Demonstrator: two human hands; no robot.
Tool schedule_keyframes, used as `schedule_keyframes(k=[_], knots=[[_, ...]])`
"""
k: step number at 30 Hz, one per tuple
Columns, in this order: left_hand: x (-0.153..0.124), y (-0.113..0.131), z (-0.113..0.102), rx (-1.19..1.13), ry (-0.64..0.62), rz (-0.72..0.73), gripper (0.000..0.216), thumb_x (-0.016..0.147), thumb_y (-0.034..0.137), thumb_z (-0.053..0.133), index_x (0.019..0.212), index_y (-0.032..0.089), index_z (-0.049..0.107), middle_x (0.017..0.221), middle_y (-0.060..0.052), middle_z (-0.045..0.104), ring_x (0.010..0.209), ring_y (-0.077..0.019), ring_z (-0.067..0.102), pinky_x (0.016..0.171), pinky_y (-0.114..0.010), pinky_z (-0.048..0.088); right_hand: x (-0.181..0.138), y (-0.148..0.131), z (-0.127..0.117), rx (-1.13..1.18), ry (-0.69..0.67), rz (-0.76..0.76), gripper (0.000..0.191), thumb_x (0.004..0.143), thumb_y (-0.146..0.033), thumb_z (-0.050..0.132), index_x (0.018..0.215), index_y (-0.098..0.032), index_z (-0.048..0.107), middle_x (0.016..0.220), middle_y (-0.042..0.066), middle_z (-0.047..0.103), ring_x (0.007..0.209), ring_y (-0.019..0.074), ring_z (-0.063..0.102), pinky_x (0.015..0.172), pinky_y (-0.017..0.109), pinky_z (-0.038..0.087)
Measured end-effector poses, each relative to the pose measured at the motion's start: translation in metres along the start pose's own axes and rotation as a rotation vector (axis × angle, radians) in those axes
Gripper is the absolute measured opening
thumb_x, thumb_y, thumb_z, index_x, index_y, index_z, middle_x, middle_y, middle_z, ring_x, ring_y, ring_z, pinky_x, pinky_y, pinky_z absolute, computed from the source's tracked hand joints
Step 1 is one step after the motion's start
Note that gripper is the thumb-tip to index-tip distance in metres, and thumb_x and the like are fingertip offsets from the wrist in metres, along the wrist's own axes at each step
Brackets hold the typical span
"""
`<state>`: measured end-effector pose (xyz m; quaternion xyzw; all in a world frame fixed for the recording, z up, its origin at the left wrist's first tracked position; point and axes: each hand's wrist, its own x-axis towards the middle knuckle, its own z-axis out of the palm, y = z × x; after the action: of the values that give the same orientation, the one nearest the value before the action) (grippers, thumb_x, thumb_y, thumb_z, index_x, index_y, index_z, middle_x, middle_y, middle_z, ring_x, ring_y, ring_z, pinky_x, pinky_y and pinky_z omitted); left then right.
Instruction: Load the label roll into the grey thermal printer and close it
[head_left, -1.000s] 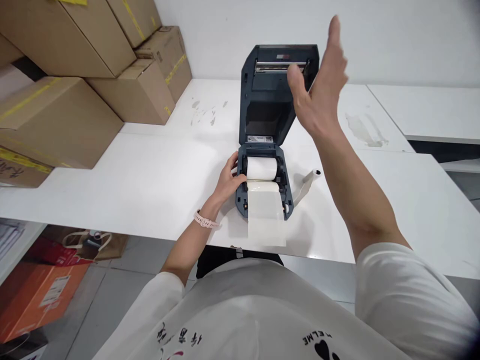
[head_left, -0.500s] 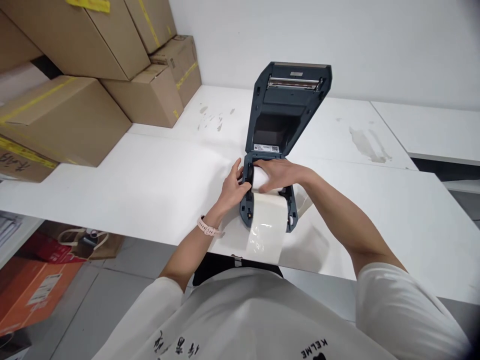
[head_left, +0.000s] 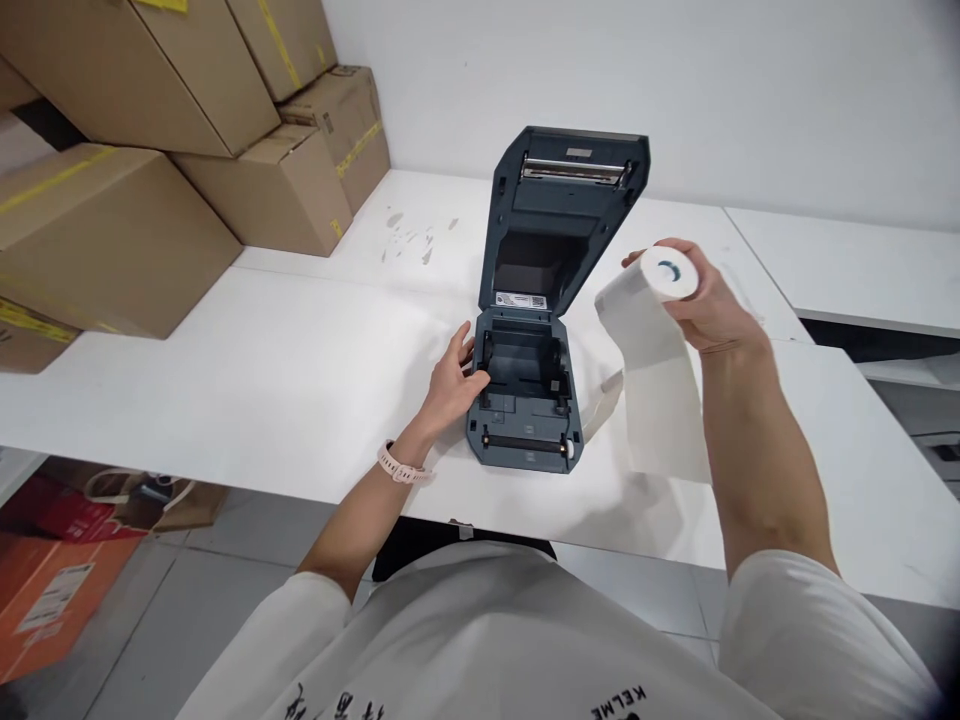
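A dark grey label printer [head_left: 517, 405] stands on the white table, its lid [head_left: 541, 220] raised and its roll compartment showing bare inside. My left hand [head_left: 451, 385] grips the printer's left side, thumb over the rim and fingers along the outer wall. To the right of the printer, my right hand [head_left: 716, 305] is closed round a roll of white labels [head_left: 636, 315] held above the table. The roll's round end faces me, and a loose strip hangs from it toward the tabletop. The fingers behind the roll are partly hidden.
Cardboard boxes [head_left: 112, 240] with yellow tape are stacked at the left on the white table [head_left: 300, 390]. A crumpled strip [head_left: 604, 405] lies by the printer's right side. Below the table's left edge are an orange box [head_left: 60, 600] and a paper bag [head_left: 176, 500].
My right hand has lifted the label roll out of the printer and carried it to the right, its loose strip trailing. My left hand has stayed at the printer's left side.
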<state>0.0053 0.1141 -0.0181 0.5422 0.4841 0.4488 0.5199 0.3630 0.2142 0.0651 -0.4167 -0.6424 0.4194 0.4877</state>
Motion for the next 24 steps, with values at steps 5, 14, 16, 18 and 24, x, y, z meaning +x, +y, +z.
schedule_keyframes(k=[5,14,16,18,24], knots=[[-0.001,0.001,-0.001,0.015,-0.008,0.006,0.092,0.083,0.022,0.065,0.165,0.028,0.024,0.163,-0.015,0.049,0.147,-0.0323,0.051,0.118,-0.053,0.046,0.011,0.05,0.015,-0.062,0.093,0.155,0.082,0.045,-0.043,0.09,0.118,-0.028,0.056,0.13,0.009,0.07,0.125,0.029,0.064,0.102,0.042,0.055],[-0.002,0.006,-0.001,0.016,-0.007,-0.026,0.094,0.083,0.022,0.066,0.166,0.027,0.022,0.164,-0.016,0.048,0.144,-0.0331,0.054,0.115,-0.051,0.05,-0.031,0.064,-0.004,-0.025,0.022,0.309,0.084,0.066,-0.036,0.087,0.143,-0.033,0.054,0.15,0.008,0.061,0.139,0.0274,0.06,0.118,0.049,0.047],[-0.002,0.006,-0.001,0.018,-0.003,-0.025,0.093,0.083,0.022,0.066,0.165,0.028,0.023,0.163,-0.015,0.049,0.146,-0.0333,0.053,0.116,-0.051,0.049,-0.059,0.054,-0.019,-0.008,-0.014,0.292,0.072,0.071,-0.035,0.085,0.138,-0.037,0.061,0.155,0.006,0.059,0.147,0.028,0.052,0.125,0.052,0.038],[-0.001,0.005,0.0,0.021,-0.001,-0.021,0.093,0.082,0.021,0.065,0.165,0.027,0.024,0.163,-0.014,0.049,0.148,-0.0333,0.051,0.117,-0.051,0.048,-0.086,0.044,-0.025,-0.038,-0.101,0.31,0.068,0.073,-0.036,0.087,0.137,-0.039,0.064,0.156,0.005,0.058,0.15,0.0298,0.049,0.126,0.054,0.037],[-0.002,0.008,0.001,-0.003,-0.002,-0.009,0.092,0.081,0.019,0.065,0.164,0.027,0.026,0.163,-0.014,0.049,0.148,-0.0322,0.05,0.118,-0.052,0.047,-0.115,0.024,0.007,-0.19,-0.248,0.344,0.043,0.075,-0.053,0.087,0.108,-0.028,0.077,0.109,0.009,0.08,0.109,0.0318,0.073,0.101,0.054,0.057]])
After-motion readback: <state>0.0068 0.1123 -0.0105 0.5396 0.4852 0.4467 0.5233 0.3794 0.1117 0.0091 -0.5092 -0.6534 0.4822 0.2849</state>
